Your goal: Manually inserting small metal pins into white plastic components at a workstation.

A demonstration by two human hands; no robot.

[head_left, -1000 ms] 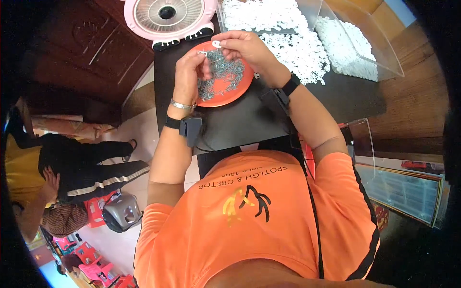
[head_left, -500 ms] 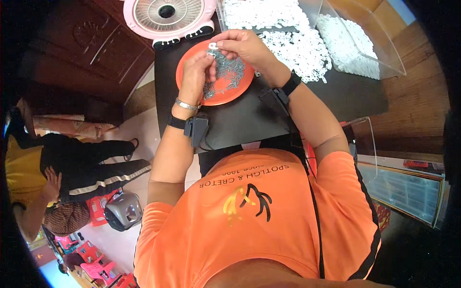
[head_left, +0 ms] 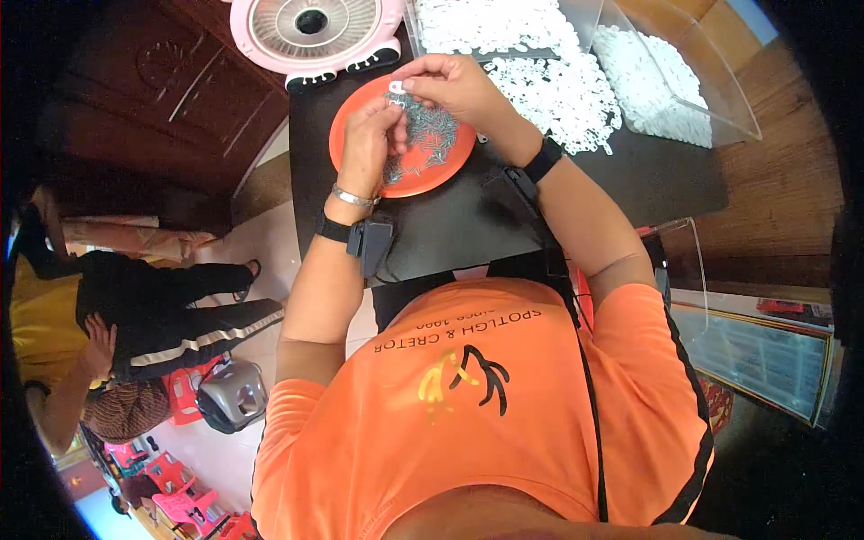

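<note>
Above a round orange plate [head_left: 416, 187] of small grey screws [head_left: 436, 131], my two hands are close together. My right hand [head_left: 461, 88] pinches a small white plastic piece [head_left: 396, 87] with a hole between thumb and forefinger. Just below it, my left hand [head_left: 364, 139] is closed at the fingertips on another small white piece [head_left: 396, 103]. Whether a screw sits between the fingers or in the pieces is too small to tell. The curled fingers of my left hand hide part of the screws.
White pieces lie in a loose heap [head_left: 562, 103] right of the plate. Clear bins of white pieces [head_left: 643, 81] stand behind it. A pink fan [head_left: 315, 65] stands at the far left of the black table [head_left: 432, 234]. Another person [head_left: 54, 333] is at the left.
Both hands have shifted very slightly to the left over the plate, still pinching the white pieces. Little else differs.
</note>
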